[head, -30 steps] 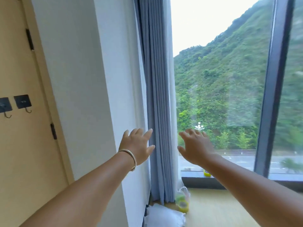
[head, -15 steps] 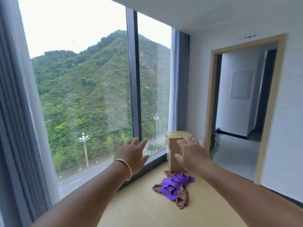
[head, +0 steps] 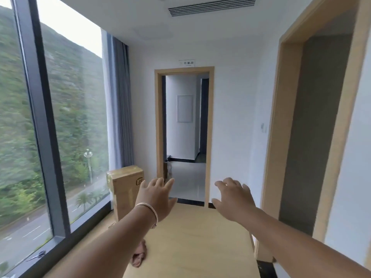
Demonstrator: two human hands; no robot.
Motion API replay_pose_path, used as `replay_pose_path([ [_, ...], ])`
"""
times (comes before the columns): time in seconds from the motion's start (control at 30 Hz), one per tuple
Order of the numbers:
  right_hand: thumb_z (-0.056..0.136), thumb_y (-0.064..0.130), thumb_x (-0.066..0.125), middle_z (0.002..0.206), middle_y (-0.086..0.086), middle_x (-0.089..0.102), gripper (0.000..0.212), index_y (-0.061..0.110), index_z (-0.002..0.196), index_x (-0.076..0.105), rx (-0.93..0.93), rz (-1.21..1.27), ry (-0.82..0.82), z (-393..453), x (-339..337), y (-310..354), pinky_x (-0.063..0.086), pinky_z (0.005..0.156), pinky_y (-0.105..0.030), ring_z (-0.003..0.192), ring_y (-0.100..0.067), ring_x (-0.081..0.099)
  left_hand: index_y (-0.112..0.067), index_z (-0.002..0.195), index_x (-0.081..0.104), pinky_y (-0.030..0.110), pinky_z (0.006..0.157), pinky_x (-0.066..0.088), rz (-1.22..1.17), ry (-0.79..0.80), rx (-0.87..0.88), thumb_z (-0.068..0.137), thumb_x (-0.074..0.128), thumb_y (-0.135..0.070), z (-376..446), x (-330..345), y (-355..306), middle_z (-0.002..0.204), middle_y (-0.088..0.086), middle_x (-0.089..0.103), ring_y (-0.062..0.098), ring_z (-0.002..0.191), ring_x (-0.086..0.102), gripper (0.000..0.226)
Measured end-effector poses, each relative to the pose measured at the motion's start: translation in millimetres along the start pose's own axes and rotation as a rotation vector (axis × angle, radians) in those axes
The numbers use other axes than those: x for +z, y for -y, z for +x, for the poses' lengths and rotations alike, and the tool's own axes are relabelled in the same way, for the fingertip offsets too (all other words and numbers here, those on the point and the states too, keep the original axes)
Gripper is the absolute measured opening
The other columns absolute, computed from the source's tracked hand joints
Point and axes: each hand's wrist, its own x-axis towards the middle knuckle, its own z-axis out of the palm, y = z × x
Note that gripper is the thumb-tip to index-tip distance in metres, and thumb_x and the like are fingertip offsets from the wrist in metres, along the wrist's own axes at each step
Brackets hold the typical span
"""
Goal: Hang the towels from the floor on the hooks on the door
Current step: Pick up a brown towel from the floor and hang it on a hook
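Fingers spread and holding nothing, my left hand (head: 155, 198) and right hand (head: 233, 199) reach forward; below my left forearm a brownish towel (head: 139, 256) lies on the floor (head: 192, 241).

No legible text on sign (head: 187, 63) or box (head: 128, 189)

A: What stands by the tall dark-framed glass window (head: 43, 137)?
B: An upright brown cardboard box (head: 126, 191) just beside it, grey curtain (head: 120, 105) behind the box.
A: And on the window's sill?
B: Small dark scissors (head: 38, 255); an open wood-framed doorway (head: 183, 135) lies beyond the box
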Motion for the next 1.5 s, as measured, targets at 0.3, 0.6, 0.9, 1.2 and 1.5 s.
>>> replay_pose_path([
  [0.3, 0.093, 0.049, 0.041, 0.14, 0.002, 0.041, 0.053, 0.028, 0.141, 0.036, 0.155, -0.031, -0.034, 43, -9, -101, 0.032, 0.104, -0.039, 0.128, -0.02, 0.039, -0.03, 0.148, 0.015, 0.049, 0.113, 0.025, -0.031, -0.057, 0.157, 0.094, 0.03, -0.06, 106, 7, -79, 0.148, 0.002, 0.038, 0.024, 0.137, 0.034, 0.064],
  [0.6, 0.093, 0.049, 0.041, 0.141, 0.001, 0.041, 0.053, 0.028, 0.142, 0.036, 0.139, -0.026, -0.03, 110, 11, -170, 0.032, 0.105, -0.041, 0.129, -0.02, 0.039, -0.029, 0.146, 0.018, 0.051, 0.11, 0.03, -0.006, -0.059, 0.135, 0.093, 0.031, -0.06, 197, 34, -125, 0.147, 0.003, 0.039, 0.025, 0.135, 0.037, 0.063],
  [0.9, 0.094, 0.048, 0.041, 0.139, 0.001, 0.041, 0.052, 0.027, 0.141, 0.037, 0.159, -0.017, 0.017, 179, 54, -222, 0.031, 0.104, -0.041, 0.127, -0.021, 0.04, -0.029, 0.146, 0.02, 0.051, 0.112, 0.026, -0.01, -0.012, 0.178, 0.094, 0.032, -0.06, 285, 83, -167, 0.146, 0.003, 0.039, 0.026, 0.135, 0.036, 0.062],
  [1.2, 0.093, 0.049, 0.041, 0.137, 0.0, 0.042, 0.052, 0.025, 0.14, 0.037, 0.184, -0.071, 0.034, 310, 91, -275, 0.031, 0.103, -0.041, 0.125, -0.022, 0.04, -0.028, 0.143, 0.026, 0.049, 0.111, 0.026, -0.041, -0.038, 0.21, 0.093, 0.033, -0.06, 433, 147, -182, 0.142, 0.001, 0.043, 0.024, 0.132, 0.039, 0.06],
  [1.5, 0.093, 0.049, 0.043, 0.136, -0.001, 0.044, 0.052, 0.025, 0.139, 0.039, 0.198, -0.093, 0.018, 452, 129, -319, 0.031, 0.104, -0.041, 0.124, -0.024, 0.042, -0.027, 0.143, 0.028, 0.047, 0.108, 0.028, -0.087, -0.062, 0.198, 0.094, 0.034, -0.057, 594, 202, -178, 0.14, 0.001, 0.043, 0.023, 0.132, 0.038, 0.057],
])
